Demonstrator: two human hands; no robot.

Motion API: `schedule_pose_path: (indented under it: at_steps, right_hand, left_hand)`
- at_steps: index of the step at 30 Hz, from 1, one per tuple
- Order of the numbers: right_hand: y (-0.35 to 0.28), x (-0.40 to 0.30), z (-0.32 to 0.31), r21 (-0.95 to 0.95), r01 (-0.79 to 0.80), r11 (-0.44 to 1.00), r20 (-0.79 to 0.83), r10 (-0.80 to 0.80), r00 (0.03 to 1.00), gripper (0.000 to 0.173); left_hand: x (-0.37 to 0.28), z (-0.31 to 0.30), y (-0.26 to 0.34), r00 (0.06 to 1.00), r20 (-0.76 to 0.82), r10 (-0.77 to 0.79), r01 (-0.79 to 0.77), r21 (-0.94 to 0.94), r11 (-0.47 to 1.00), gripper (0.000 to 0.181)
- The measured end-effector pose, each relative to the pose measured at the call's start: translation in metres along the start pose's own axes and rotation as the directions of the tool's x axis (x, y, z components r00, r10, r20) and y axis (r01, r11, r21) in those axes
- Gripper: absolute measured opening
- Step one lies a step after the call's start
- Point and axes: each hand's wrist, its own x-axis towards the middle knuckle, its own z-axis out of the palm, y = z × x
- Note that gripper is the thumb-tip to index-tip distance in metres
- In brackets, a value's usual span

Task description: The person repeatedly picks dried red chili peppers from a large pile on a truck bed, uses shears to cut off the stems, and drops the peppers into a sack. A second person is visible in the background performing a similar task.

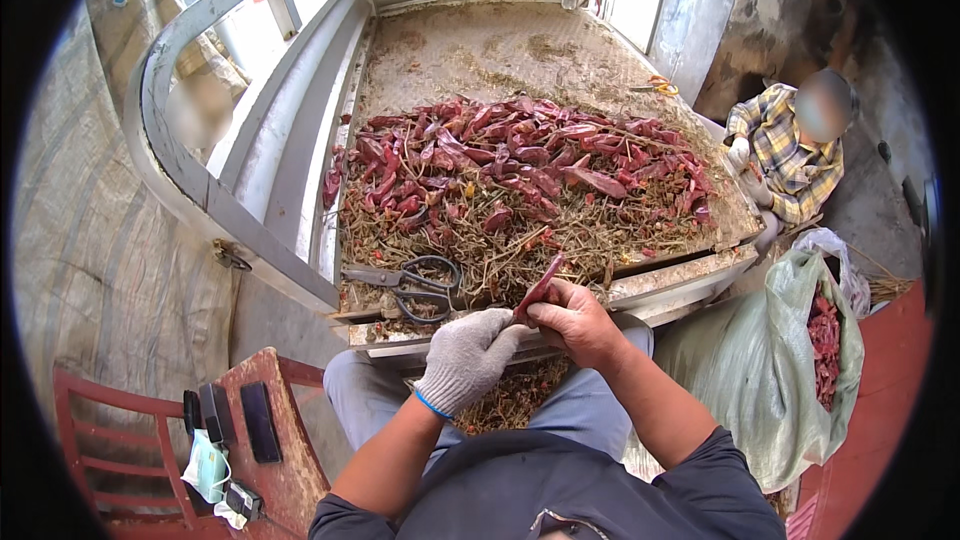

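A dried red chili pepper is held up at the front edge of a truck bed. My bare right hand grips it between thumb and fingers. My left hand, in a grey knitted glove with a blue cuff edge, pinches the pepper's lower end; the fingertips partly hide what they hold. Just beyond both hands spreads a heap of dried red chili peppers, with broken stems and plant debris along its near side. Black-handled scissors lie left of my hands on the bed.
Metal side rails bound the bed on the left. At right, a seated person in a checked shirt works with gloved hands. A green woven sack holds red peppers. Yellow-handled scissors lie farther back. A phone rests on a wooden chair.
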Motion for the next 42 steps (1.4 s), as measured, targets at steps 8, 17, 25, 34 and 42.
schedule_pose_path:
  at_steps: [8,17,25,34,42]
  right_hand:
    - [0.001,-0.008,0.009,-0.353,-0.018,0.936,0.015,0.025,1.000,0.012]
    - [-0.022,-0.018,0.036,-0.879,0.430,-0.206,0.468,-0.203,0.860,0.016]
    - [-0.015,-0.003,0.024,-0.729,0.679,0.085,0.665,-0.148,0.732,0.017]
    - [0.005,-0.008,0.023,-0.536,0.638,0.552,0.513,-0.387,0.766,0.014]
    - [0.026,-0.019,-0.023,-0.119,0.266,0.957,0.154,-0.246,0.957,0.022]
  left_hand:
    - [-0.018,0.000,-0.020,0.999,-0.041,0.017,-0.015,0.043,0.999,0.023]
    - [-0.032,-0.010,-0.015,0.975,0.097,0.201,-0.222,0.466,0.856,0.019]
    - [-0.047,-0.021,-0.021,0.996,0.059,0.073,-0.061,-0.190,0.980,0.013]
    - [-0.069,-0.006,-0.012,0.917,0.174,-0.360,0.328,-0.840,0.432,0.023]
    - [-0.072,-0.023,-0.037,0.982,0.139,-0.124,0.085,0.257,0.963,0.040]
